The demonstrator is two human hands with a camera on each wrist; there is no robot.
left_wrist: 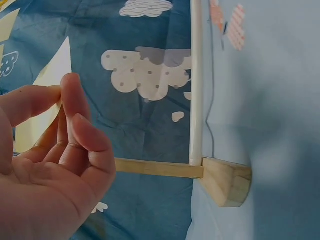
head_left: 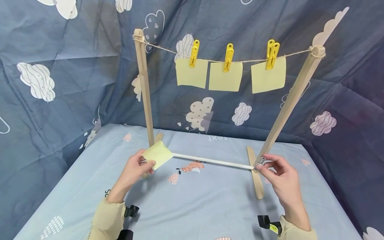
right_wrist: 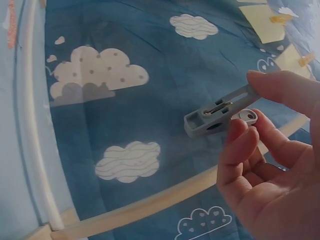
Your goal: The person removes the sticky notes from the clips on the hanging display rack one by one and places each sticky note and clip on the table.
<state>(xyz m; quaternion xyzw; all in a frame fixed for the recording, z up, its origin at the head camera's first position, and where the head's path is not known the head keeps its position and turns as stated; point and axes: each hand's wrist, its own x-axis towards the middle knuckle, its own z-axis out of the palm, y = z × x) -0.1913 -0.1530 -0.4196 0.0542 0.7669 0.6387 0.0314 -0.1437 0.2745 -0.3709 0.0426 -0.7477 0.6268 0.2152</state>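
Note:
Between thumb and fingers, my left hand [head_left: 133, 171] pinches a pale yellow paper note [head_left: 159, 153] near the left post. The note stands partly hidden behind the fingers in the left wrist view. My right hand [head_left: 283, 178] holds a grey clothespin [right_wrist: 212, 114] by its handle ends, beside the foot of the right post. Above and beyond both hands, a twine line [head_left: 249, 61] carries three yellow notes, each pinned by a yellow clothespin: the left note [head_left: 192, 75], the middle note [head_left: 225, 78] and the right note [head_left: 267, 77].
The line is tied between the tops of a left wooden post [head_left: 144, 86] and a right wooden post [head_left: 292, 96]. A white rod [head_left: 210, 160] joins the posts low down. Wooden feet [head_left: 258, 186] stand on the light blue cloth [head_left: 195, 206]. Dark cloud-print fabric [head_left: 75, 100] hangs behind.

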